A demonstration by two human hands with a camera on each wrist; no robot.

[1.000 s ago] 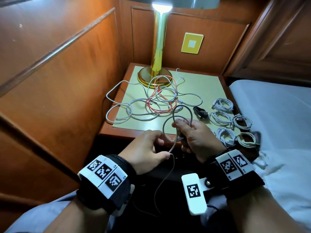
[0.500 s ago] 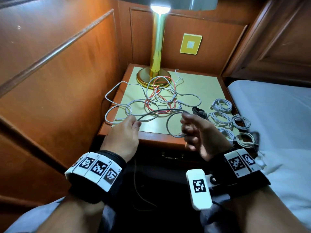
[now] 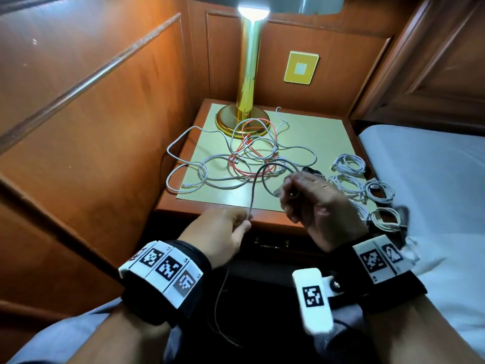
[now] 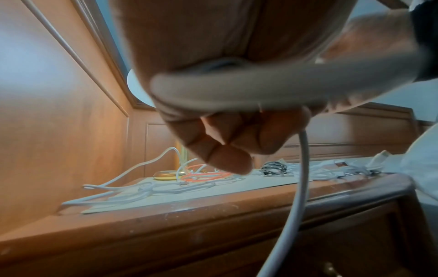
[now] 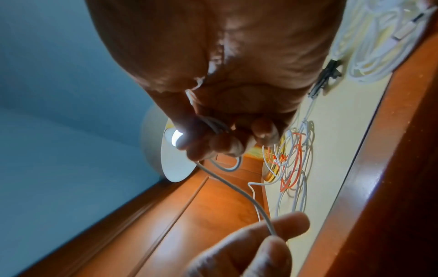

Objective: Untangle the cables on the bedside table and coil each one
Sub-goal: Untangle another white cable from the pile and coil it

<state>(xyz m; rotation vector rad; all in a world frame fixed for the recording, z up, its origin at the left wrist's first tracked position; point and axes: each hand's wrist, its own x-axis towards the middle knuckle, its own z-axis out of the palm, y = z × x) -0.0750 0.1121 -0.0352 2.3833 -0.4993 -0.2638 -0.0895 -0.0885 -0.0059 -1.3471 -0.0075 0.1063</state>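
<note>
Closest to the camera, the thin grey cable [image 3: 252, 190] hangs down from the left hand [image 3: 220, 232] into the dark between the arms, and its lower end is too dim to make out. The left hand pinches this cable between thumb and fingers, just in front of the brown wooden bedside table's [image 3: 183, 206] front edge. From that pinch the cable runs up and away over the table edge, then bends to the right in a loop to the right hand [image 3: 312, 203]. The right hand has its fingers curled around the loop, holding it a little above the table; the cable's tip is hidden inside those fingers. In the left wrist view the cable is a big blur right up close. Further back, on the pale yellow mat [image 3: 315, 135], lies a loose tangle of white cables [image 3: 210, 172] with a thin orange-red cable [image 3: 237, 168] mixed in. On the right side of the table sit several small white coiled cables [image 3: 349, 164], some partly hidden behind the right hand, and a little dark coiled cable [image 3: 311, 170] peeks out just past its fingers. At the back stands a shiny gold lamp [image 3: 248, 74], its shade cut off at the top.
</note>
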